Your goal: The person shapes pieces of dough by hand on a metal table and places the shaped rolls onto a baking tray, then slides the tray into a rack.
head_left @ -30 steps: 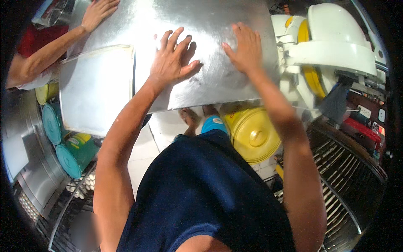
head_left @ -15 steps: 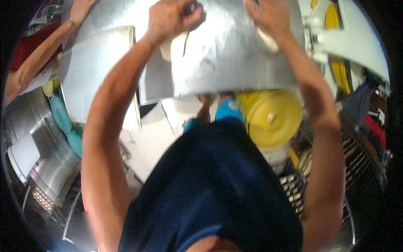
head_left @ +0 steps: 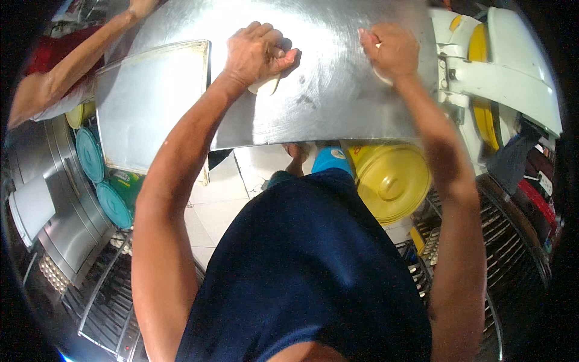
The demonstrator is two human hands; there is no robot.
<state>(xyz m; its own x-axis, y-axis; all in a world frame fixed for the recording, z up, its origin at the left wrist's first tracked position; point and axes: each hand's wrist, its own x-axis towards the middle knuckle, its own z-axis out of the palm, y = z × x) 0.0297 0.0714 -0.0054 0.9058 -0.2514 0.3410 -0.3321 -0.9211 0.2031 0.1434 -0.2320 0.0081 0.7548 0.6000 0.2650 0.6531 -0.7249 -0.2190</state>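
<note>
Both my hands rest on the shiny metal tabletop (head_left: pixel 325 111), well apart from each other. My left hand (head_left: pixel 256 55) is curled over a pale piece of dough (head_left: pixel 264 87), whose rounded end sticks out under the palm; its thumb points right. My right hand (head_left: pixel 393 51) is curled likewise, near the table's right side. Part of a second pale piece of dough (head_left: pixel 381 73) shows beneath its palm and by the thumb. The hands hide most of both pieces, so their full shapes cannot be seen.
A flat tray (head_left: pixel 154 102) overhangs the table's edge left of my forearm. Another person's arm (head_left: pixel 78 66) reaches in at far left. White machinery (head_left: pixel 506 84) adjoins the right side. A yellow lidded tub (head_left: pixel 392 184) stands below the edge; wire racks (head_left: pixel 108 308) flank me.
Both hands have drawn somewhat nearer the table's front edge, and their fingers now look more curled over the dough. Less of the left dough piece shows. The whole view has shifted slightly.
</note>
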